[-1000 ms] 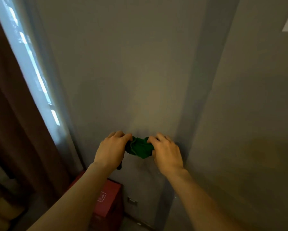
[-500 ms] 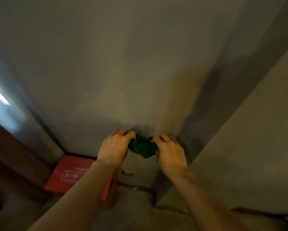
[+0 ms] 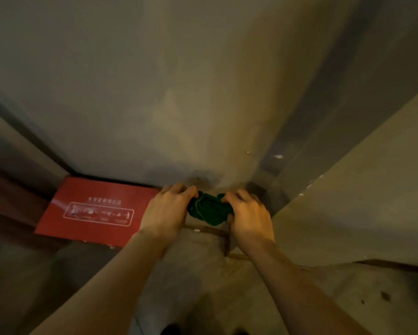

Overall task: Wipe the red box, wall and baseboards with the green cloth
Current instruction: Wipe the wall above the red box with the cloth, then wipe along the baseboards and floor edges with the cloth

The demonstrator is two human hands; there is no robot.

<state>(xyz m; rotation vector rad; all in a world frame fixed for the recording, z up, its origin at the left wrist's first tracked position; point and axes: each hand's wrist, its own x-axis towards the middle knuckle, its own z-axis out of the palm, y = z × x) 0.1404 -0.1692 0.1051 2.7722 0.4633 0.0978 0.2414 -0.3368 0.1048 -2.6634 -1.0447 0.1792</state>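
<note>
A bunched green cloth is gripped from both sides, my left hand on its left edge and my right hand on its right edge. The cloth is held low in front of the grey wall, close to an inside corner. A flat red box with white printing lies on the floor against the wall, just left of my left hand. A dark baseboard runs along the foot of the wall below the cloth and turns at the corner.
A second wall juts out on the right, forming the corner. Bare concrete floor lies under my forearms. A dark curtain edge stands at the far left. White specks mark the corner strip.
The view has tilted down and the hands with the cloth have dropped from mid wall to near the floor. The red box top and baseboard have come into full sight.
</note>
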